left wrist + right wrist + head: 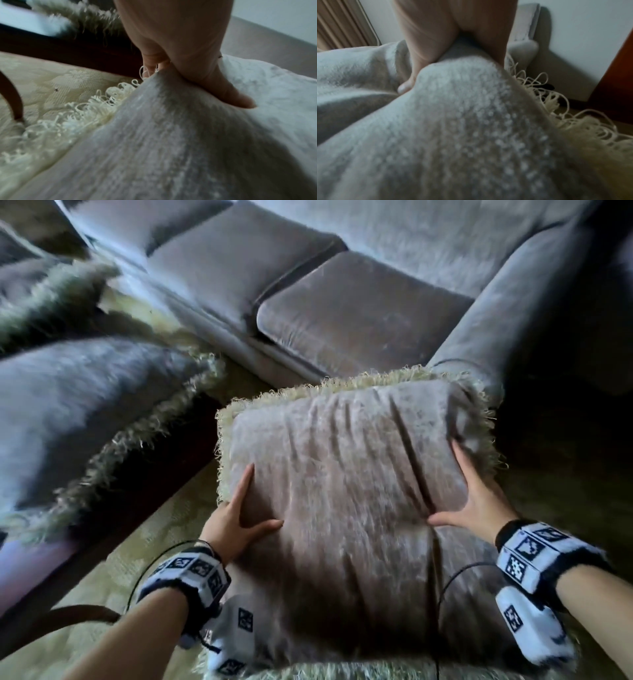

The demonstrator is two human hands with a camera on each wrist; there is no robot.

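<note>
Cushion: we are holding it level for the twelve o'clock sofa.
Left hand, right hand: clamping opposite edges.

The left hand wears, at the wrist, a left wrist block, white and faced with black square code markings, strapped on by a fuzzy black band; a left lower block, also white and coded, sits under that wrist; a thin dark bracelet lies just ahead of the strap; a thin black left cable loops out beside it; the right hand carries matching gear: a right wrist block, a right lower block, a black right cable; both forearms are bare
</note>
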